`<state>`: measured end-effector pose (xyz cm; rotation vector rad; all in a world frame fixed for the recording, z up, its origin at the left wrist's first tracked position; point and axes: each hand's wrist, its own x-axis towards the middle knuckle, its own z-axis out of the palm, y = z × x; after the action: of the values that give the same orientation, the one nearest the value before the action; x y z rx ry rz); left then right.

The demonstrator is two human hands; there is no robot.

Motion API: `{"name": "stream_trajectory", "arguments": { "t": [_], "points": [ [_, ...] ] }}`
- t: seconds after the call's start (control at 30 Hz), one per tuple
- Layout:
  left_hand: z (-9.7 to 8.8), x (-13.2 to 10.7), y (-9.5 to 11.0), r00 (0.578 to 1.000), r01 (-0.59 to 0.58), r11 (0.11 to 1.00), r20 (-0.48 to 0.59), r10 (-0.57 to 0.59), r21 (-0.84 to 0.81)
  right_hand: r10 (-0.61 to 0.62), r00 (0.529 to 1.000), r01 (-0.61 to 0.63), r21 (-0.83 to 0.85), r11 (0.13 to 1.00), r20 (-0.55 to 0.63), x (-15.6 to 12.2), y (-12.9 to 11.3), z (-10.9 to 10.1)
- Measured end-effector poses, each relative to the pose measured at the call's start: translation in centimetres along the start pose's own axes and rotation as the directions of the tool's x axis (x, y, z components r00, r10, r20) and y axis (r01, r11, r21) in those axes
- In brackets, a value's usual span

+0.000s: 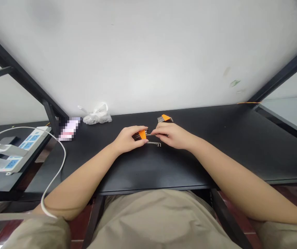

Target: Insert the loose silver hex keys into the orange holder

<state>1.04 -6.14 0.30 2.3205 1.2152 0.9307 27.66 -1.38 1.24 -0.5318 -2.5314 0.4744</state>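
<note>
My left hand [126, 139] is shut around an orange-clipped set of hex keys [142, 135] above the black tabletop [216, 148]. Several long steel key arms [153, 144] stick out to the right from that set, below my fingers. My right hand [173, 136] comes in from the right, and its fingertips close on a thin key [148, 134] reaching from the set. Just behind that hand, a second orange-clipped hex key set [164, 118] lies on the table. Part of each set is hidden by my fingers.
A white power strip [26, 145] with plugs sits on a lower surface at the left, and its white cable [57, 166] loops past my left arm. A plastic bag [98, 115] and a pixelated object [69, 129] lie at the table's far edge against the white wall [143, 52].
</note>
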Motion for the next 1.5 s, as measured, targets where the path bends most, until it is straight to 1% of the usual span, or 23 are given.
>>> {"name": "stream_trajectory", "arguments": {
  "t": [0.13,0.3,0.47,0.6,0.7,0.77,0.83,0.9,0.97,1.07,1.13,1.3,1.43,1.5],
  "points": [
    [0.0,0.0,-0.1,1.000,-0.005,0.999,0.022,0.004,0.032,-0.013,1.000,0.013,-0.051,0.999,-0.008,-0.2,-0.3,0.2],
    [0.1,-0.1,-0.1,1.000,-0.014,0.996,0.020,0.012,0.088,-0.022,0.994,0.015,-0.067,0.998,-0.103,0.0,-0.2,0.8],
    [0.3,0.0,0.1,0.999,-0.042,0.994,0.038,0.038,0.104,-0.011,0.991,0.014,0.025,1.000,-0.134,0.5,-0.5,1.3],
    [0.4,0.1,0.4,0.998,-0.043,0.995,0.045,0.039,0.089,0.048,0.995,-0.030,0.185,0.982,-0.092,0.8,-1.9,2.0],
    [0.3,0.1,0.4,0.999,-0.036,0.997,0.041,0.033,0.069,0.086,0.993,-0.063,0.262,0.963,-0.077,0.9,-2.5,2.5],
    [0.2,0.1,0.3,1.000,-0.022,0.997,0.013,0.021,0.071,0.110,0.990,-0.084,0.258,0.963,-0.087,0.9,-2.3,2.5],
    [0.2,0.1,0.1,1.000,-0.004,0.997,-0.024,0.006,0.080,0.132,0.987,-0.113,0.197,0.974,-0.087,0.8,-1.7,2.0],
    [0.2,0.0,0.0,0.999,0.002,0.996,-0.044,0.001,0.087,0.146,0.988,-0.141,0.104,0.985,-0.041,0.6,-0.8,1.3],
    [0.2,0.0,0.0,0.999,0.000,0.996,-0.048,0.004,0.089,0.160,0.986,-0.162,0.039,0.986,0.048,0.4,0.1,0.7],
    [0.2,0.0,0.0,0.999,0.004,0.996,-0.045,0.000,0.091,0.183,0.965,-0.189,0.014,0.982,0.186,0.1,1.2,0.5],
    [0.2,0.0,0.0,0.999,0.013,0.995,-0.042,-0.009,0.096,0.193,0.953,-0.201,0.011,0.979,0.234,0.0,1.5,0.6],
    [0.1,0.0,0.0,0.999,0.017,0.995,-0.041,-0.013,0.098,0.237,0.932,-0.246,-0.002,0.969,0.276,0.0,1.6,0.9],
    [0.1,0.1,0.0,0.999,0.011,0.995,-0.033,-0.008,0.096,0.221,0.938,-0.221,-0.030,0.975,0.266,0.1,1.5,0.7],
    [0.1,0.1,-0.1,1.000,0.010,0.996,-0.030,-0.008,0.094,0.226,0.941,-0.210,-0.091,0.973,0.252,0.1,1.4,0.8]
  ]
}}
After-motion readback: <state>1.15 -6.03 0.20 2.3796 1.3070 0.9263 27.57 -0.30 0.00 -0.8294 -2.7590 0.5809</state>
